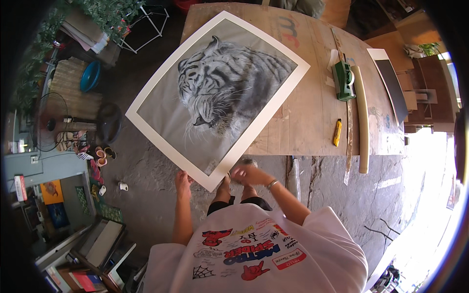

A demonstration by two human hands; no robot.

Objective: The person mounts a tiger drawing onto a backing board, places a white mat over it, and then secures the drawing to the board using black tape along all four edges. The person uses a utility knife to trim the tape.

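Observation:
A tiger drawing in black, white and grey (220, 83), set in a cream mat (168, 154), lies tilted across the table's left part. Its nearest corner juts past the table's front edge toward my body. My left hand (183, 184) pinches the mat's lower left edge, thumb and fingers against it. Close to the same corner, on the right side, my right hand (248, 175) is bent inward with loosely curled fingers and seems apart from the mat. A band circles my right wrist.
On the board-topped table (293, 127) lie a yellow cutter knife (337, 132), a green tape dispenser (343, 80), a long straightedge (349, 132) and a rolled tube (361, 117) overhanging the front edge. A black-and-white sheet (388, 80) is farther right. Shoes (100, 157) sit on the floor left.

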